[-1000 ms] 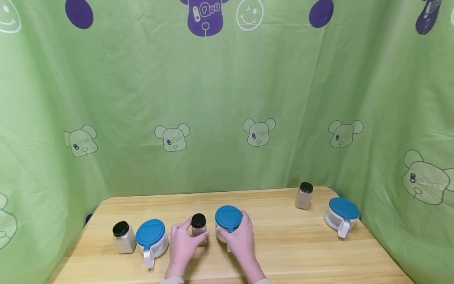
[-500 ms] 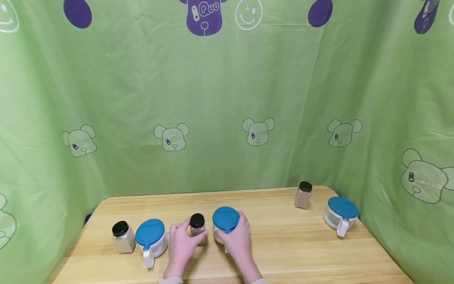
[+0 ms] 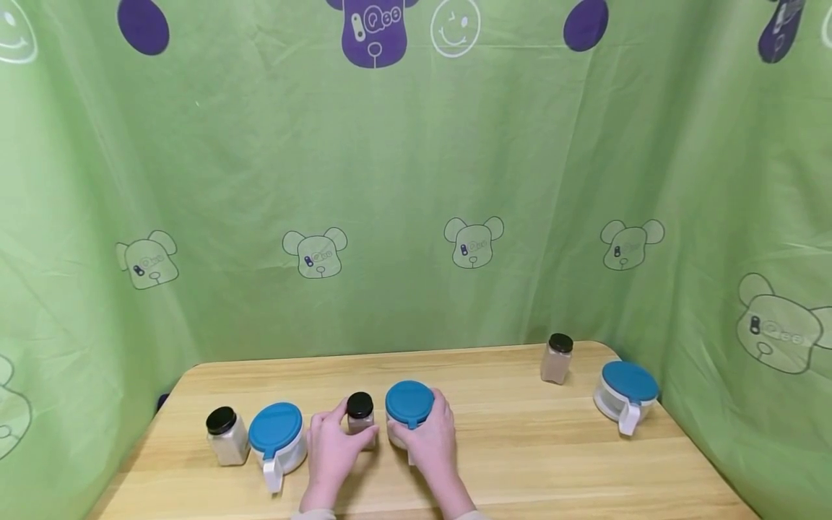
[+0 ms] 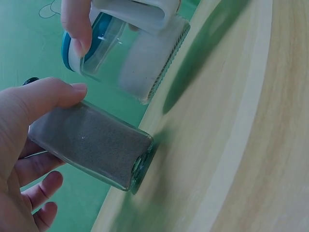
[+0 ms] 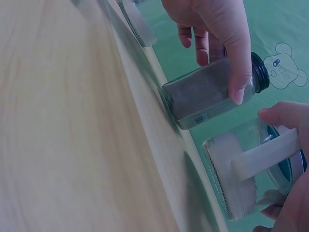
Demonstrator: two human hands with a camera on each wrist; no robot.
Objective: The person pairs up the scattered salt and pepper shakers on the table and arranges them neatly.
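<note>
My left hand (image 3: 330, 449) pinches a small square glass jar (image 4: 94, 140) of greyish powder between thumb and fingers; its black cap (image 3: 360, 404) points up. To the right, my right hand (image 3: 434, 439) grips a round glass seasoning pot by its sides. This pot has a blue lid (image 3: 409, 402), a white handle (image 5: 265, 154) facing me and white contents (image 4: 145, 63). A narrow gap separates the jar from the pot. Both bases stay right at the wooden table (image 3: 520, 462). The pot's far side is hidden by my right fingers.
At the left stand a black-capped jar of white powder (image 3: 230, 444) and a second blue-lidded pot (image 3: 276, 427). Toward the back right are another black-capped jar (image 3: 555, 363) and a third blue-lidded pot (image 3: 627, 393). A green curtain (image 3: 403, 303) hangs behind the table.
My right hand has shifted the blue-lidded pot a little left and nearer to me, narrowing the gap to the jar. My left hand keeps its hold, almost still.
</note>
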